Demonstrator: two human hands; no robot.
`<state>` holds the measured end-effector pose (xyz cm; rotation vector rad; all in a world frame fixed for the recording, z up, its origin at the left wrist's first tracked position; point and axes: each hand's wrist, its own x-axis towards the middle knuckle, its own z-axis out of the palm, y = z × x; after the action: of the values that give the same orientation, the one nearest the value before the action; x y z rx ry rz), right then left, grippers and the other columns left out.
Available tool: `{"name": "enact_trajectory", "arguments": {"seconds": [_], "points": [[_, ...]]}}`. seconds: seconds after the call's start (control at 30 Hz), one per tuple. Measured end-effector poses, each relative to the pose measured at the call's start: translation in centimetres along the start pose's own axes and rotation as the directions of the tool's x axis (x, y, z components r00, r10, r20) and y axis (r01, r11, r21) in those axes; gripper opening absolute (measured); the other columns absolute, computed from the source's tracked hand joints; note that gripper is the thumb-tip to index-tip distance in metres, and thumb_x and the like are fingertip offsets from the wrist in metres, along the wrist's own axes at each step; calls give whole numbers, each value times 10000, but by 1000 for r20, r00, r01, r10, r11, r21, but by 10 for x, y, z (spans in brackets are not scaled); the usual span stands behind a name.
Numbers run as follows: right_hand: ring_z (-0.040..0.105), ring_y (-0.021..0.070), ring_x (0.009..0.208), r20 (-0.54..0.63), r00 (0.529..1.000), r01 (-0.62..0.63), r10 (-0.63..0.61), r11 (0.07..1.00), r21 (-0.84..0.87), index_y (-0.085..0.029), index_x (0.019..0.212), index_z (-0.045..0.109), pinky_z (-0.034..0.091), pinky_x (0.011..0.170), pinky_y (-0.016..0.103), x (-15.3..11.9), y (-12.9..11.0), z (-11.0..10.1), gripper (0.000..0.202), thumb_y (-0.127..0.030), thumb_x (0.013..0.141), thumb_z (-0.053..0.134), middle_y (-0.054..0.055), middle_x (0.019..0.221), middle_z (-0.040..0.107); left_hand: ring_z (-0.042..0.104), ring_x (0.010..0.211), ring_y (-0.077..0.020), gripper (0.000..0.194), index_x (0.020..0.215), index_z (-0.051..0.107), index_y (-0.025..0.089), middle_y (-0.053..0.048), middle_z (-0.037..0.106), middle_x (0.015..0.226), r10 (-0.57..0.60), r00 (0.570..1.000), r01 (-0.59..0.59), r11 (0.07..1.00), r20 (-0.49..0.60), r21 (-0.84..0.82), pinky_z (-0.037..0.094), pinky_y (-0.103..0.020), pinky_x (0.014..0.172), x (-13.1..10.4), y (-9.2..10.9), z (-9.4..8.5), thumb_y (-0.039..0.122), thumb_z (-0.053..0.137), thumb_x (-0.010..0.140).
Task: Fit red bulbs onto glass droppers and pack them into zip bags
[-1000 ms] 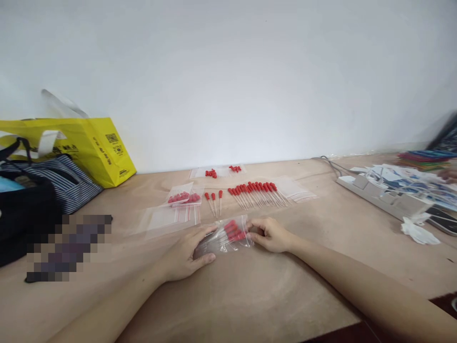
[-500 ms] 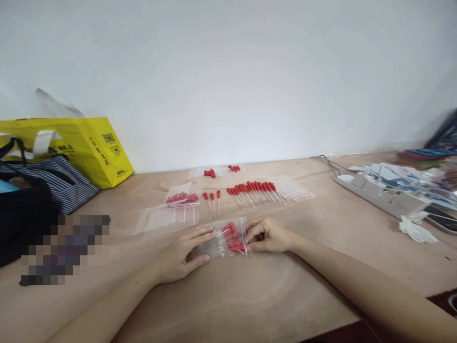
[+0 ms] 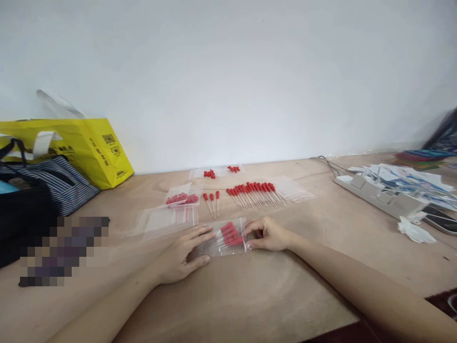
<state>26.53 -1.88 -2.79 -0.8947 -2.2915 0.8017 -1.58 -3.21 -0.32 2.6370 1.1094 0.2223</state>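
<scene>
A clear zip bag (image 3: 210, 247) with several red-bulbed droppers (image 3: 231, 233) in it lies flat on the wooden table. My left hand (image 3: 182, 255) rests on its left end, fingers spread out. With thumb and fingertips together, my right hand (image 3: 266, 234) pinches the zip edge on the right. Behind the bag lie three loose droppers (image 3: 212, 202), and to their right a row of several more droppers (image 3: 253, 193). Filled bags of droppers (image 3: 182, 197) sit at the left, above flat zip bags (image 3: 162, 220).
More bagged droppers (image 3: 210, 174) lie near the wall. On the left stand a yellow bag (image 3: 96, 152) and a striped bag (image 3: 74, 181), with a pixelated item (image 3: 66, 250) in front. A power strip (image 3: 382, 195), crumpled tissue (image 3: 416, 230), phone (image 3: 442, 219) and papers (image 3: 403, 176) occupy the right.
The droppers inside the bag now lie more evenly side by side, and the bag looks flatter. My right hand has shifted only slightly along the zip edge; my left stays put.
</scene>
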Motion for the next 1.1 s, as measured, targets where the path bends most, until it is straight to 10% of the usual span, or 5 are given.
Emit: {"name": "enact_trajectory", "arguments": {"seconds": [0.5, 0.8, 1.0, 1.1], "points": [[545, 92, 622, -169, 969, -201, 179, 972, -120, -217, 685, 653, 344, 549, 203, 9, -10, 13, 213, -429, 667, 652, -32, 745, 623, 355, 1222, -227, 434, 1283, 352, 310, -32, 384, 1343, 39, 998, -34, 994, -49, 101, 331, -439, 981, 4, 2, 2, 328, 399, 853], [524, 90, 656, -56, 998, 42, -39, 997, 63, -170, 750, 624, 394, 590, 198, 6, 0, 4, 88, -246, 747, 580, 6, 761, 578, 383, 1201, -226, 411, 1235, 433, 268, -54, 430, 1305, 75, 986, -65, 995, -148, 71, 364, -421, 966, 1, 1, 5, 314, 440, 827], [448, 82, 572, -327, 945, -79, 21, 983, -166, -158, 896, 562, 391, 528, 209, 4, 4, 7, 213, -107, 690, 567, 24, 813, 515, 523, 1053, -188, 282, 1059, 584, 247, -50, 548, 1168, 26, 968, -30, 999, -251, -12, 437, -358, 896, 5, -4, 9, 315, 428, 834], [503, 112, 715, -276, 958, 3, -73, 969, -249, -198, 1027, 564, 423, 633, 247, 8, 10, 8, 300, -126, 738, 538, 65, 994, 506, 552, 1009, -184, 278, 1035, 595, 242, -47, 567, 1141, -50, 956, 41, 998, -288, -36, 450, -349, 876, 8, -7, 11, 341, 437, 829]]}}
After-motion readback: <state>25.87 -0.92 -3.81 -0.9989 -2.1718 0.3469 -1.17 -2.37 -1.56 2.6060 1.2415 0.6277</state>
